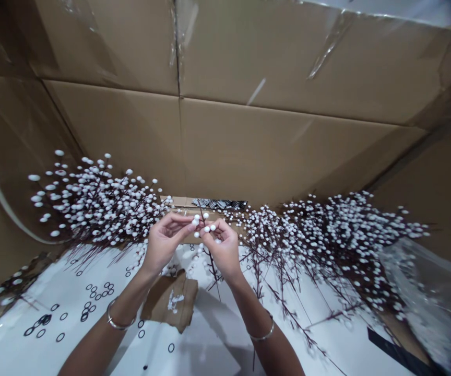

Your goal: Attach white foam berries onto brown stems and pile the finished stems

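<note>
Head view: beyond the torn cardboard (187,298), a thin stem (202,214) with round white berries (206,228) is held between left hand (162,244) and right hand (225,250), pinched by both.

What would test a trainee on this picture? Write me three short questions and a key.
1. Fill in: the right grip holds a berry sprig whose berries are coloured ____.
2. True or false: every black ring lies to the right of the right grip.
3. What brown thing lies on the white table, below the left grip in the picture?

Key:
1. White.
2. False; many black rings lie left of the left grip.
3. A ragged cardboard piece.
</note>
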A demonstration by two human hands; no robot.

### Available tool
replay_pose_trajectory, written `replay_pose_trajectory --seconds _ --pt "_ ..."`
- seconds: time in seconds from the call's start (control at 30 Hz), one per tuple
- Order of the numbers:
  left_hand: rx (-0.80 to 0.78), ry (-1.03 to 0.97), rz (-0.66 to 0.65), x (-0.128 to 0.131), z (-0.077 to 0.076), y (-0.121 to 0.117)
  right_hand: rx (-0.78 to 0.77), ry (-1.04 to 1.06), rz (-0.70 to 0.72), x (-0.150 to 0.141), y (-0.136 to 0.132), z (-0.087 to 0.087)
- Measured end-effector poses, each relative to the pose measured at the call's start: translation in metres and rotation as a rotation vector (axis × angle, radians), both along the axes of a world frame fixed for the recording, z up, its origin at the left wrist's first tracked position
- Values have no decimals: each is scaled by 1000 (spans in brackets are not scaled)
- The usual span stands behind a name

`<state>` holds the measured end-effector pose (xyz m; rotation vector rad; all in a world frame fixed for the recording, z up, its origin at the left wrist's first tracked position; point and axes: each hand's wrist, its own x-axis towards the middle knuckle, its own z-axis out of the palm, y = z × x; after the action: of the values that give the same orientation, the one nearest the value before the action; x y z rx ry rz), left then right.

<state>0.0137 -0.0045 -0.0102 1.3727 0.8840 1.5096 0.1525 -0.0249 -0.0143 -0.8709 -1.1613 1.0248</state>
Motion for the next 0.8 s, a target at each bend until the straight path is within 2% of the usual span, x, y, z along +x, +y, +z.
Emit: replay_pose_trajectory --seconds 0.27,0.57,0.8 --pt "5 -30 -17 2 0 -2 11 -25 -34 1 3 -4" --pt "20 -31 -12 3 -7 3 32 -59 -61 0 4 -5" --pt "13 21 -54 -1 -6 6 -19 -56 -32 3 8 -4"
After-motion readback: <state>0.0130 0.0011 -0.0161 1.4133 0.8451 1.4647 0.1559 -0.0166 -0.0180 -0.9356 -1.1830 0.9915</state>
